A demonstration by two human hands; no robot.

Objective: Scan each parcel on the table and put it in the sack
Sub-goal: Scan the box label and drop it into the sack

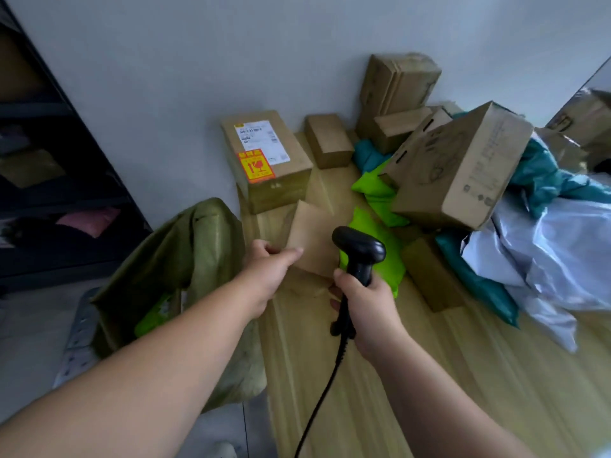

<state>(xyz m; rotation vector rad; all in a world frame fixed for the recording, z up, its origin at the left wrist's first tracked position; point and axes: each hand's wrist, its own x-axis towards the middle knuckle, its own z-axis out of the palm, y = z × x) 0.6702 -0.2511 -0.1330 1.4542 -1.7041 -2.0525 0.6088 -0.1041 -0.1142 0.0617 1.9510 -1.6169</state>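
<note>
- Two hands, centre frame: left hand (269,269) on the brown envelope (314,238) (grip unclear), right hand (368,304) clamped round the scanner (360,251).
- Sack (198,249) lies lower left, the left hand's side.

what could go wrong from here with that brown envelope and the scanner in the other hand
1. The left hand grips the brown envelope only at one edge, so it may bend or slip on the way to the sack, whose mouth sags.
2. The scanner in the right hand trails a cable across the table, which could snag.
3. The large cardboard box leans on soft mailers and may topple if they are pulled out.
</note>
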